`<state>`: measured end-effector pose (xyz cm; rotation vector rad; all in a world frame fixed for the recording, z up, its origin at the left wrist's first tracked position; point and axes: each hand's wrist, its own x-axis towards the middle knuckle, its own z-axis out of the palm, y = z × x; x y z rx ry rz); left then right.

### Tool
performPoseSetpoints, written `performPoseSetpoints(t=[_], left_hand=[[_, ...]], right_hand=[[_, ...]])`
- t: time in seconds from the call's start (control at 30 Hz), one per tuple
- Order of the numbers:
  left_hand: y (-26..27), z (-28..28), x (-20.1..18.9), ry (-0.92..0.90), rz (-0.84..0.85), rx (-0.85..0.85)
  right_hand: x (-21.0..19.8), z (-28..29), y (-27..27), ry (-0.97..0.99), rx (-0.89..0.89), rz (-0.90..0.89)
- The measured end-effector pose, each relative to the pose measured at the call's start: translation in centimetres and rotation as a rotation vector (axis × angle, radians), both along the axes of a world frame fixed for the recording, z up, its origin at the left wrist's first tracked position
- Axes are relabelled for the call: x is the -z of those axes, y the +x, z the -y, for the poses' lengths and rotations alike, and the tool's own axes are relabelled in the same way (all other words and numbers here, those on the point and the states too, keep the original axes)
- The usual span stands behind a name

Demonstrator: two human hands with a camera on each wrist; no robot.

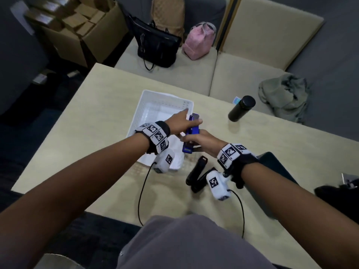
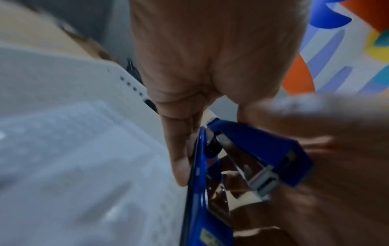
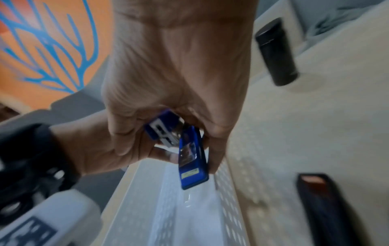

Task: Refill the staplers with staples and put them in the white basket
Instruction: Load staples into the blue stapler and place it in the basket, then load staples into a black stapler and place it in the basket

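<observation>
Blue stapler (image 1: pixel 191 133) in both hands

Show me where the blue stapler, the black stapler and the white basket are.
blue stapler (image 1: pixel 192 131): head view, its top arm.
black stapler (image 1: pixel 196 171): head view, its raised top arm.
white basket (image 1: pixel 147 98): head view, far left wall.

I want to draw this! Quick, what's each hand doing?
Left hand: fingers straight, thumb and fingers holding the open blue stapler.
Right hand: curled round the same stapler.
</observation>
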<state>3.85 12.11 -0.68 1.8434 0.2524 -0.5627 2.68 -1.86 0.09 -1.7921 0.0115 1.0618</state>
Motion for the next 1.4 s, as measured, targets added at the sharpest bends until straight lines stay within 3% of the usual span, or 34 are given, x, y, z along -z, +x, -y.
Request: performPoseSetpoints(t=[0.1, 0.23, 0.3, 0.53, 0.73, 0.93, 1.0, 1.07, 1.17, 1.23, 1.33, 1.4], left_hand=[[2.0, -3.6, 2.1, 0.14, -0.013, -0.088], [4.1, -5.8, 5.1, 0.275, -0.042, -0.064], [4.8, -5.8, 6.5, 0.339, -0.044, -0.028], [7.5, -3.5, 7.8, 0.516, 0.055, -0.065], [7.1, -1.4, 6.9, 0.636, 0.043, -0.17], [3.7, 3.8, 3.6, 0.671, 0.465, -0.142], [1.9, 6.2, 2.9, 0.572, 0.567, 0.038], [0.0, 8.5, 3.0, 0.507, 0.545, 0.402], [-3.3, 11.3, 4.2, 0.626, 0.422, 1.009], [-5.2, 12.8, 5.6, 0.797, 0.482, 1.3], [-6.6, 14.4, 6.1, 1.062, 0.56, 1.531], [-6.6, 15.4, 6.2, 1.125, 0.563, 1.615]], right_hand=[[0.0, -3.4, 1.7, -0.09, -0.171, 0.049], [0.7, -4.2, 3.2, -0.398, -0.484, 0.457], [1.6, -3.4, 3.4, -0.451, -0.506, 0.539], [3.9, 1.7, 3.4, -0.416, -0.326, 0.529], [5.4, 6.2, 2.7, -0.524, -0.384, 0.394], [6.1, 10.3, 0.4, -0.6, -0.476, 0.291], [6.3, 11.6, -0.6, -0.653, -0.53, 0.293], [6.7, 12.9, -1.4, -0.713, -0.591, 0.299], [6.7, 14.7, -2.2, -0.76, -0.674, 0.286], [6.4, 15.7, -2.7, -0.763, -0.693, 0.286], [6.1, 17.2, -3.6, -0.735, -0.698, 0.298], [5.8, 18.4, -4.4, -0.716, -0.69, 0.29]])
